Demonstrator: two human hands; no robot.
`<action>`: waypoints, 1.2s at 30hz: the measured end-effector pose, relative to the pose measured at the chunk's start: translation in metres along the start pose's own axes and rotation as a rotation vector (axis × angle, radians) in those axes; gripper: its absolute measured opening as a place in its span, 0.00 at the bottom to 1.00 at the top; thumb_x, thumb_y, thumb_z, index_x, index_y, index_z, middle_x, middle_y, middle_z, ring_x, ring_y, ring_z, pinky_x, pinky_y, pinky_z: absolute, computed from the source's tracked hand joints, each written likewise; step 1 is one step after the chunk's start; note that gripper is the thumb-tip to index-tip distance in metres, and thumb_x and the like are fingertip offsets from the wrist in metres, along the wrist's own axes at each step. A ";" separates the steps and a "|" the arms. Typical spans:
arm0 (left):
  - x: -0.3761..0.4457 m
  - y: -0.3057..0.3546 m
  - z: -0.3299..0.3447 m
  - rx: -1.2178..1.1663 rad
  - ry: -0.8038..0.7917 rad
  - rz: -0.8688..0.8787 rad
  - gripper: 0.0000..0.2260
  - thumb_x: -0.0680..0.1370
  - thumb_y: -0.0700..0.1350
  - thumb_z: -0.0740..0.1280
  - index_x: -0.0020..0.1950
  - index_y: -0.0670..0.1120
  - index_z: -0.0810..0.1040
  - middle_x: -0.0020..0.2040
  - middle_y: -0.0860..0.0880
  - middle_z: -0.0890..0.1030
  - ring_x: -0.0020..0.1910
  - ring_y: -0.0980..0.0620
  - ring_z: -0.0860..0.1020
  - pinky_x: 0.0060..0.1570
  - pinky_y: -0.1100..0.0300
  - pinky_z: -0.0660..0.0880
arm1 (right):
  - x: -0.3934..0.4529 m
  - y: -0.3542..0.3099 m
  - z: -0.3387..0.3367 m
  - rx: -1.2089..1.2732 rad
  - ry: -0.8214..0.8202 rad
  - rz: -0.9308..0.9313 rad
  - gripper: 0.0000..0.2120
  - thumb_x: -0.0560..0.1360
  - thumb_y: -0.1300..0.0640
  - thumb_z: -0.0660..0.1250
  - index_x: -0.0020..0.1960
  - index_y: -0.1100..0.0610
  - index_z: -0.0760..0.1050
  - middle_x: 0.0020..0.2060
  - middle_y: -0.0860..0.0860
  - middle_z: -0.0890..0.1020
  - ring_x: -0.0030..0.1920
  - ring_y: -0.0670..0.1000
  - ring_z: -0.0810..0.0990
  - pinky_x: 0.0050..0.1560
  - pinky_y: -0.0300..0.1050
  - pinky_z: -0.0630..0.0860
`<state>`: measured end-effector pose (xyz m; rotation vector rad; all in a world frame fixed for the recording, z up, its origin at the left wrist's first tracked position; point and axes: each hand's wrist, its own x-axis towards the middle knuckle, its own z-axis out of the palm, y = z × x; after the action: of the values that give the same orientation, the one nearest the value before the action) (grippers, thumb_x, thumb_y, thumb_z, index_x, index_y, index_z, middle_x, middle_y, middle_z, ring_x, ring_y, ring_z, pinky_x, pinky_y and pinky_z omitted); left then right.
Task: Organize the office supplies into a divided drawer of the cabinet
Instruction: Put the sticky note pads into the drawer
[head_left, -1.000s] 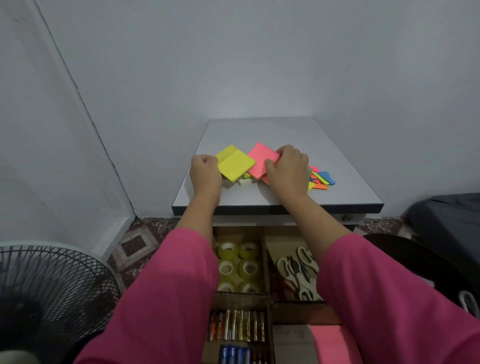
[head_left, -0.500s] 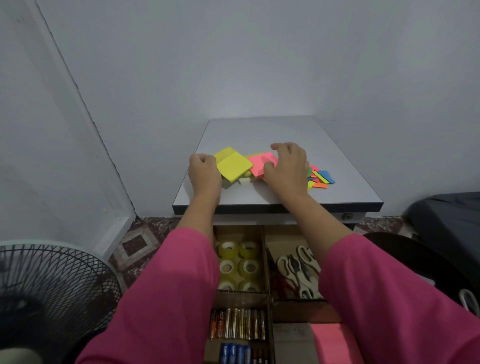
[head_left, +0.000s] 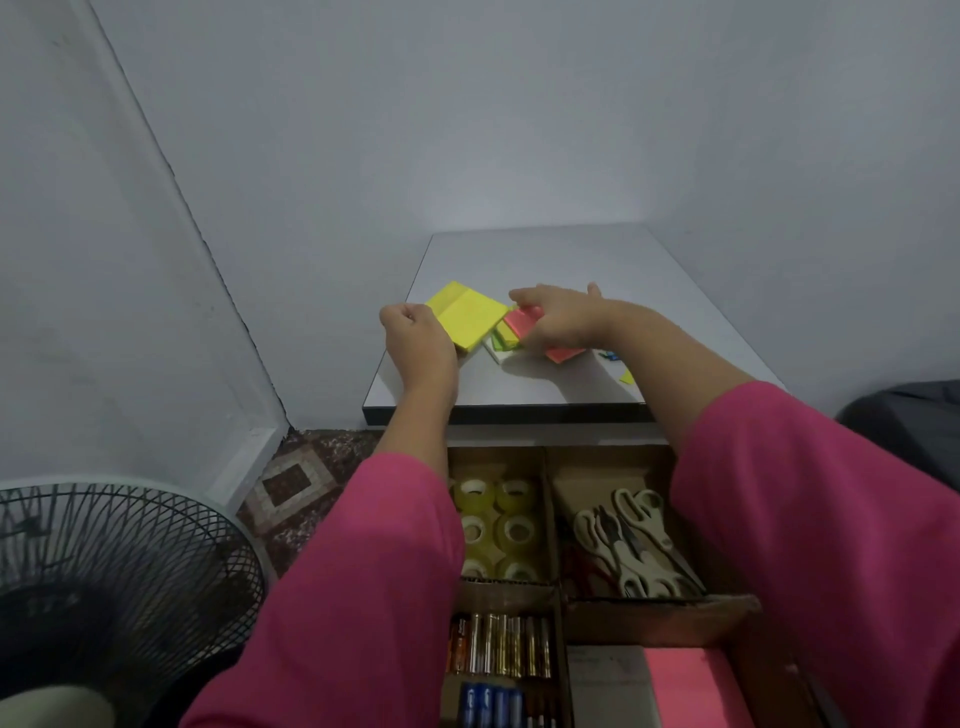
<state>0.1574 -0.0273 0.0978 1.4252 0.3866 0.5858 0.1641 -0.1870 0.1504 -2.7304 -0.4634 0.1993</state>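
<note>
The yellow pad (head_left: 470, 321) was held by the curled left hand (head_left: 418, 345), the pink pad (head_left: 522, 322) was pinched under the right hand (head_left: 563, 319), and probably was best stacked squarely before being lowered into the drawer (head_left: 727, 610).

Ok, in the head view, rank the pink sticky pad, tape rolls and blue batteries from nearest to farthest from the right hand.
1. pink sticky pad, on the cabinet top, pinched by the right hand.
2. tape rolls, drawer's back-left compartment.
3. blue batteries, front-left, nearest the camera.
</note>
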 end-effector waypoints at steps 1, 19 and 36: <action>0.000 0.000 0.000 0.001 -0.001 0.003 0.08 0.81 0.42 0.52 0.42 0.50 0.63 0.41 0.49 0.70 0.37 0.50 0.70 0.37 0.54 0.70 | 0.000 -0.002 -0.003 -0.034 -0.001 -0.009 0.35 0.73 0.55 0.66 0.77 0.50 0.56 0.74 0.50 0.64 0.74 0.54 0.60 0.72 0.64 0.36; -0.002 0.000 -0.002 -0.008 0.030 0.013 0.04 0.80 0.42 0.52 0.48 0.46 0.64 0.41 0.50 0.69 0.37 0.51 0.69 0.36 0.54 0.69 | -0.005 0.000 -0.008 -0.021 0.341 0.004 0.43 0.71 0.44 0.70 0.77 0.53 0.52 0.68 0.59 0.67 0.67 0.61 0.67 0.64 0.53 0.66; -0.008 0.005 -0.010 -0.021 -0.204 0.010 0.03 0.80 0.43 0.59 0.47 0.48 0.69 0.39 0.49 0.70 0.29 0.54 0.66 0.22 0.66 0.63 | -0.034 0.032 0.000 0.894 0.374 0.228 0.10 0.78 0.65 0.63 0.57 0.60 0.78 0.54 0.60 0.79 0.52 0.57 0.76 0.51 0.49 0.75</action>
<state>0.1445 -0.0241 0.1009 1.4519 0.2109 0.4466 0.1411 -0.2266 0.1408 -1.8640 0.0568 -0.0489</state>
